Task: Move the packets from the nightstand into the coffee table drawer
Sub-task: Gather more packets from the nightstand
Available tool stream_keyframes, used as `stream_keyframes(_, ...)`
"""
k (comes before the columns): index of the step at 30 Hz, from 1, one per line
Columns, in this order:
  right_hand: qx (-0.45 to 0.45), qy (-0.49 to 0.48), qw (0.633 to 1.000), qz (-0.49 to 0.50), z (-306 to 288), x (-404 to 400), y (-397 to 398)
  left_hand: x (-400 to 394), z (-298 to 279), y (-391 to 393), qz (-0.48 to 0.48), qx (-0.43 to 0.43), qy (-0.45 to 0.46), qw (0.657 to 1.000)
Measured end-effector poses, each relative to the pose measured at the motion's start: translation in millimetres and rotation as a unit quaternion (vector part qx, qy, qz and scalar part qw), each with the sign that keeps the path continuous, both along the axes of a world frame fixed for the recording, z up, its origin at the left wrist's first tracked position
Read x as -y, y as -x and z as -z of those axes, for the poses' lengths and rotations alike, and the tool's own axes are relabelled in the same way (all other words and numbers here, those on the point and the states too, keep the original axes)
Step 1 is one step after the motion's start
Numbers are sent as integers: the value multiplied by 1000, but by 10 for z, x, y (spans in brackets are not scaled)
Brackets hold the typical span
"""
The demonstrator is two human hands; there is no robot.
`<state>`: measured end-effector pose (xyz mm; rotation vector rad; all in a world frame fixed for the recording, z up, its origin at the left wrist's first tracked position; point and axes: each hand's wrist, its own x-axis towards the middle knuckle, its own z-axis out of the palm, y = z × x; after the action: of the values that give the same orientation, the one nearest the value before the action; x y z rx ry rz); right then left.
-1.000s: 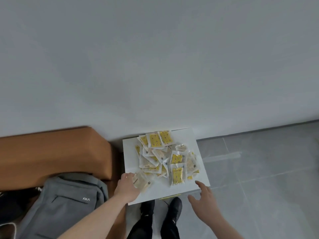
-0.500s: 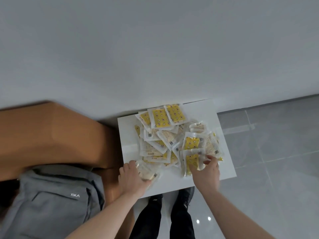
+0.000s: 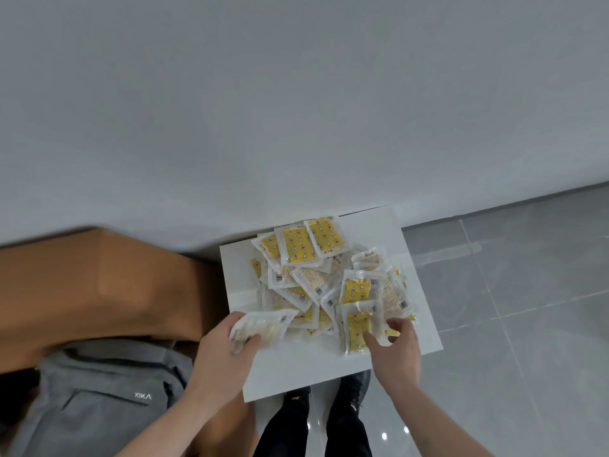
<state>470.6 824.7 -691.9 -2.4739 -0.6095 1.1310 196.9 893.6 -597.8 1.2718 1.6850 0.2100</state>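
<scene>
A pile of several clear and yellow packets (image 3: 324, 278) lies on the white nightstand (image 3: 309, 371) against the wall. My left hand (image 3: 224, 354) is closed on a pale clear packet (image 3: 260, 326) at the pile's near left edge, lifted slightly off the top. My right hand (image 3: 395, 347) rests on a yellow packet (image 3: 357, 328) at the pile's near right, thumb and fingers pinching its lower end. The coffee table drawer is out of view.
A brown upholstered couch arm (image 3: 99, 285) stands left of the nightstand, with a grey backpack (image 3: 99, 400) on it. A grey wall (image 3: 296, 110) rises behind. Grey floor tiles (image 3: 510, 308) spread to the right. My black shoes (image 3: 326, 394) stand at the nightstand's near edge.
My right hand came in from the nightstand's near right corner and closed on the yellow packet. My left hand has kept its pale packet and raised it a little.
</scene>
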Motion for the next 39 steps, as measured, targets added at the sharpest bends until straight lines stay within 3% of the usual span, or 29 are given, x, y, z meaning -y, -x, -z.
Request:
stream_keyframes(3, -14, 16, 1000, -12, 75, -62, -14, -415, -141, -321, 40, 46, -39, 997)
stream_keyframes(7, 3, 22, 1000, -13, 222, -170, 36, -1078, 220, -857, 77, 36, -39, 996)
stream_keyframes(11, -7, 29, 999, -23, 323, -148, 6, -1527, 747, -1256, 136, -60, -42, 988)
stream_keyframes(15, -5, 14, 999, -32, 304, -41, -133, -1647, 1066, -1397, 215, -179, -45, 959)
stream_keyframes(19, -65, -40, 997, -24, 200, -5, -286, -1531, 1205, -1460, 243, -228, -66, 941)
stream_keyframes(27, -95, -62, 993, 42, 106, -173, -519, -1108, 1164, -1268, 269, -238, -136, 923)
stream_keyframes(30, -98, -43, 994, 15, 176, -255, -488, -1186, 1175, -1272, 282, -254, -155, 912)
stream_keyframes(36, -71, -40, 997, 15, 188, -356, -389, -1398, 1193, -1346, 257, -222, -98, 935)
stream_keyframes(39, -67, -42, 997, 11, 193, -324, -369, -1358, 1208, -1381, 185, -157, -138, 960)
